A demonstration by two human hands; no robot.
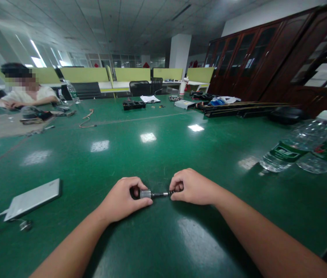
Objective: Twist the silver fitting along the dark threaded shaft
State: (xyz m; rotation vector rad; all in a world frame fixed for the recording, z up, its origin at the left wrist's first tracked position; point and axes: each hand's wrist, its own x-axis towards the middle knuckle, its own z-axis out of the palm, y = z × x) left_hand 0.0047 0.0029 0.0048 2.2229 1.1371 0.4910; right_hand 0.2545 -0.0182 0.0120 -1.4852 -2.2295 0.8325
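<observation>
A small silver metal cylinder with a thin dark shaft [158, 194] lies level between my two hands, low over the green table [117, 158]. My left hand [125, 197] is closed around the cylinder [145, 194], thumb in front and fingers behind. At the shaft's other end, past a bright silver section, my right hand [188, 187] pinches a small black ribbed piece [171, 192]. Its fingers hide most of that piece, and I cannot tell whether it is fixed to the shaft.
Left of my hands lie a flat silver box with a cable [36, 197] and a small metal part [26, 225]. Clear plastic bottles [293, 148] stand at the right. Black rails [238, 109] and a black tray [134, 104] lie farther back. Another person [30, 92] sits far left.
</observation>
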